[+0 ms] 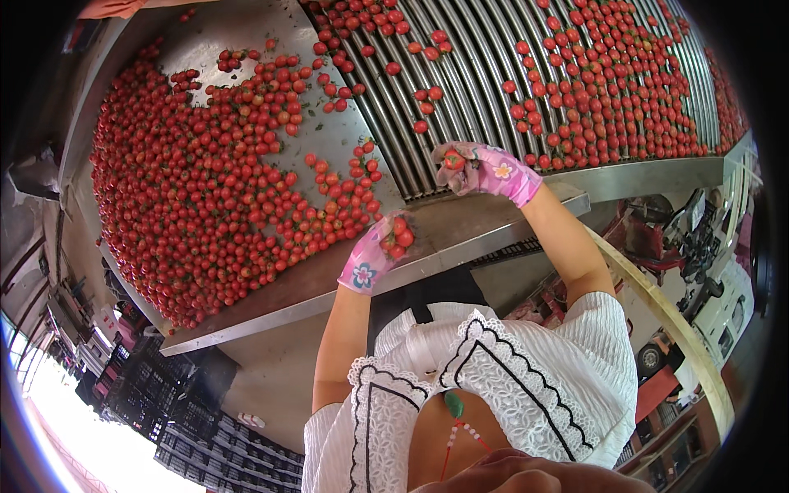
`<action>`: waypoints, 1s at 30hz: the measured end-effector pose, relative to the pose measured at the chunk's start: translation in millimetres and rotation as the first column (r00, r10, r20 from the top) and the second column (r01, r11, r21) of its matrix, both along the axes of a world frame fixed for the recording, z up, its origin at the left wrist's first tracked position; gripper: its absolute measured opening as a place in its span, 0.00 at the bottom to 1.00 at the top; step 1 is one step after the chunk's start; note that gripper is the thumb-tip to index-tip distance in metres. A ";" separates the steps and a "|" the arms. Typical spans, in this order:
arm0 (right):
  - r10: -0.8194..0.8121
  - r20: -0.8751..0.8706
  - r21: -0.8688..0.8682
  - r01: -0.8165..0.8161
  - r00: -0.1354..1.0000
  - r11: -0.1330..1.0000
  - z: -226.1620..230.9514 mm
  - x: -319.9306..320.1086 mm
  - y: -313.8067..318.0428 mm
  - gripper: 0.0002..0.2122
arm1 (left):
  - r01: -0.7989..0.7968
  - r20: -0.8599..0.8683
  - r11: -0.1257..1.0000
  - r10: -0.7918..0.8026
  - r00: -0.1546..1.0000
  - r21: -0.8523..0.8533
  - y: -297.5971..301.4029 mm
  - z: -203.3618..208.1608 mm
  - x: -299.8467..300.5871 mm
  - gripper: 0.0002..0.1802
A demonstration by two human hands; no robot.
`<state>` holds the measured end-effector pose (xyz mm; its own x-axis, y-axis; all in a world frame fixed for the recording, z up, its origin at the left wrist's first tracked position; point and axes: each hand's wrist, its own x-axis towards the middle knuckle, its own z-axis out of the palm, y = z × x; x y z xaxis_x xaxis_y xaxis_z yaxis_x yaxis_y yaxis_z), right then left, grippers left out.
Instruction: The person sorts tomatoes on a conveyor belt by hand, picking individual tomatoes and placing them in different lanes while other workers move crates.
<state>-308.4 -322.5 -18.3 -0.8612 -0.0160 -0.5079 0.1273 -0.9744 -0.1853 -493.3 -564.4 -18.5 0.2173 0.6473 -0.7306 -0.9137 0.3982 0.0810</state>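
Note:
My left hand (367,254), in a pink flowered glove, is closed round a few small red cherry tomatoes (402,235) at the front edge of the metal tray. In a matching glove, my right hand (491,171) holds a single cherry tomato (453,160) above the near end of the steel rollers. Its fingertips look grey and soiled. To the left, a big heap of cherry tomatoes (197,181) covers most of the metal tray (329,135), some with green stems still on. More lie scattered over the roller conveyor (468,74), thickest toward its right side.
A metal ledge (460,238) runs between my body and the tray. Stacked dark crates (156,386) stand on the floor at lower left. A pale curved bar (666,316) passes by my right side, with a parked white vehicle (727,304) beyond it.

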 end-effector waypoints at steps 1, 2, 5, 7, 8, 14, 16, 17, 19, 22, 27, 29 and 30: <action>-0.028 -0.012 -0.031 0.028 1.000 0.999 5.9 -0.4 -4.0 0.20 | -0.018 0.028 1.000 0.017 0.999 0.021 2.7 4.3 0.1 0.23; -0.055 -0.019 0.034 0.056 0.998 0.998 13.8 -1.8 -8.2 0.19 | -0.035 0.056 0.999 0.033 0.998 0.040 6.7 10.8 -0.2 0.23; -0.084 0.048 0.101 0.079 0.995 0.992 27.7 -3.9 -16.6 0.17 | -0.079 0.222 0.983 0.041 0.974 0.165 17.2 13.5 3.0 0.24; 0.036 -0.017 0.624 -0.017 0.999 0.781 27.2 -7.0 -28.6 0.15 | -0.135 0.233 0.979 0.098 0.968 0.151 32.1 19.4 8.0 0.25; 0.079 0.096 0.895 -0.121 0.992 0.430 39.3 -12.4 -38.7 0.13 | -0.177 0.189 0.979 0.156 0.969 0.097 43.3 34.0 13.3 0.25; -0.015 0.026 0.992 -0.024 1.000 0.125 77.3 -7.1 -55.1 0.18 | -0.307 0.375 0.944 0.243 0.894 0.122 48.1 22.1 13.5 0.26; -0.259 0.031 0.985 0.014 0.965 0.170 56.4 28.9 -11.7 0.18 | -0.224 0.433 0.955 0.121 0.893 0.196 36.3 -3.6 4.0 0.25; -0.442 0.243 0.929 -0.076 0.864 0.361 58.4 48.0 13.6 0.16 | -0.199 0.425 0.954 0.088 0.901 0.223 36.3 -1.1 3.5 0.25; -0.718 0.408 0.792 -0.610 0.564 -0.030 28.3 115.5 70.8 0.20 | -0.144 0.409 0.949 0.016 0.912 0.282 40.6 5.7 4.7 0.24; -0.879 0.476 0.193 -0.974 -0.010 0.116 0.5 184.3 89.1 0.28 | -0.099 0.416 0.949 -0.036 0.909 0.300 46.0 9.2 10.2 0.24; -0.659 0.750 0.014 -0.998 0.054 -0.066 -17.3 159.7 66.9 0.26 | -0.062 0.419 0.980 -0.023 0.908 0.190 38.4 4.6 13.3 0.23; -0.581 0.745 0.357 -0.932 0.329 -0.070 -8.2 152.3 70.9 0.18 | -0.070 0.432 0.976 -0.026 0.901 0.205 44.8 9.4 18.5 0.22; -0.692 0.638 0.390 -0.917 0.338 -0.087 -2.2 149.9 86.8 0.18 | -0.068 0.426 0.978 -0.023 0.905 0.197 45.8 11.5 19.7 0.22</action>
